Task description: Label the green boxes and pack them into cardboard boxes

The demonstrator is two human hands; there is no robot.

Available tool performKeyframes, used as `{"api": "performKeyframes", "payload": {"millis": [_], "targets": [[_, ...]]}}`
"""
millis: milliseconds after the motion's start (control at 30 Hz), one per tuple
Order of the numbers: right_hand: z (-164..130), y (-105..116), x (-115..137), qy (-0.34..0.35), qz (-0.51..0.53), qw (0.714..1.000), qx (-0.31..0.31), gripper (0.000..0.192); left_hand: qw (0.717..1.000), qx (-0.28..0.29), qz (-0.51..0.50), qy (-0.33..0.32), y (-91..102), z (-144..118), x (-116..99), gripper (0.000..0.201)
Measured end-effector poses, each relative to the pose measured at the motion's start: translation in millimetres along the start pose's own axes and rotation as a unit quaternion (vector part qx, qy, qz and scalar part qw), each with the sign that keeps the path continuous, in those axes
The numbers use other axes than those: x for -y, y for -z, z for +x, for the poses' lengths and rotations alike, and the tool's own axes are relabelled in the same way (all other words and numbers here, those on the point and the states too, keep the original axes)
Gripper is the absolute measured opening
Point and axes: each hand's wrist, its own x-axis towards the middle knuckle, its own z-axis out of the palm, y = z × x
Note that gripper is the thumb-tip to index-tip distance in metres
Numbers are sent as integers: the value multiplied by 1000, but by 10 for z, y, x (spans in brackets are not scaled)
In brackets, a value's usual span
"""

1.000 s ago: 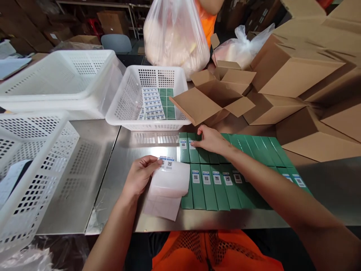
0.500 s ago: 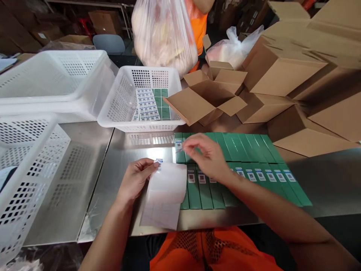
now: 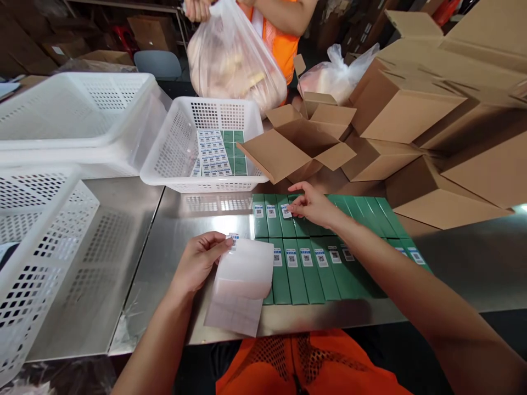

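Observation:
My left hand (image 3: 201, 258) is closed on a sheet of stickers (image 3: 242, 271), gripping its top left corner between thumb and fingers. The sheet curls over and hangs past the left end of the green boxes; most of it is bare backing. Small green boxes (image 3: 294, 280) stand side by side in two rows, with QR-code stickers on many of them. Over the back row, my right hand (image 3: 313, 206) has its thumb and finger on a sticker (image 3: 285, 211) on the third box from the left. The two boxes left of it also carry stickers.
A white basket (image 3: 164, 178) behind holds sticker sheets (image 3: 214, 153) and green boxes. More white baskets (image 3: 82, 145) stand left. Open cardboard boxes (image 3: 275, 153) crowd the back right. Across the steel table (image 3: 140, 263), a person in an orange vest holds a plastic bag (image 3: 234, 60).
My right hand has moved right along the back row, from the first boxes to the third, where a sticker now shows. My left hand stays put. The other person's hand now shows gripping the bag.

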Motion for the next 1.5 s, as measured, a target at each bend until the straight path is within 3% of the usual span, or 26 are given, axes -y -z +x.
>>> {"api": "performKeyframes", "payload": {"millis": [200,400,533,600,700,767,800,900,967,1000,1067,1133,1200,1300,1400,1500], "targets": [[18,-67,15,14,-107,993,-38,36,1000,9,5,4,1,-7,2,39],[-55,-80,196,36,-292,953,-75,39,1000,6,-3,11,-14,-11,-4,41],[-326,-397,299,140,-161,977,-5,33,1000,19,8,-1,-28,-12,-10,41],[-427,-626,304,207,-112,971,40,32,999,31,20,-9,-34,-12,-11,42],[-457,-910,242,317,-127,939,34,20,998,59,27,-4,-39,-14,-16,48],[-456,-1011,182,398,-181,899,-10,6,997,73,28,8,-42,-18,-20,54],[-472,-1031,160,440,-213,872,-31,9,997,76,31,13,-44,-21,-22,55],[-610,-962,160,552,-260,792,-36,26,996,79,50,13,-54,-28,-24,49],[-711,-802,214,578,-213,788,-10,29,995,77,58,17,-62,-30,-25,46],[-734,-689,244,560,-177,810,-9,28,995,74,59,19,-65,-31,-26,46],[-693,-419,279,463,-105,879,-47,20,996,70,61,20,-67,-33,-28,47],[-540,-135,252,309,-49,946,-90,7,995,73,64,18,-65,-37,-31,48],[-337,102,164,153,-11,986,-68,3,994,78,69,19,-65,-43,-30,49],[-101,295,0,14,17,1000,18,35,993,82,77,25,-69,-48,-21,49],[-21,318,-108,-16,34,998,47,68,993,86,78,25,-72,-40,-7,48],[-17,268,-142,-28,34,999,27,63,993,89,78,25,-69,-26,5,48]]}}
